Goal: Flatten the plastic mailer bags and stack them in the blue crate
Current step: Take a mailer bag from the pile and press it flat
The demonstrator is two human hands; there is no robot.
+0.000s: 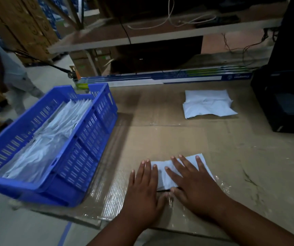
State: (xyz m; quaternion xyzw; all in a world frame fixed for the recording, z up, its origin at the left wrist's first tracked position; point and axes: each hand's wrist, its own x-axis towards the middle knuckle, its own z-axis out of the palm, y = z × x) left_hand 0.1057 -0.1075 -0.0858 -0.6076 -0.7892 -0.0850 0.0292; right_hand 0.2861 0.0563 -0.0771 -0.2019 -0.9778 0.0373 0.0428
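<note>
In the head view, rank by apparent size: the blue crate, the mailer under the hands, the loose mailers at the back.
1. Blue crate, clearly largest.
2-3. Mailer under the hands and loose mailers: unsure; one is mostly covered, the other farther away.

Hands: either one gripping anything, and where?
Nothing gripped. Left hand and right hand lie flat, fingers straight, pressing the mailer onto the cardboard: left at its left end, right across its middle.

Long printed box [160,79] behind cardboard sheet [231,148]
</note>
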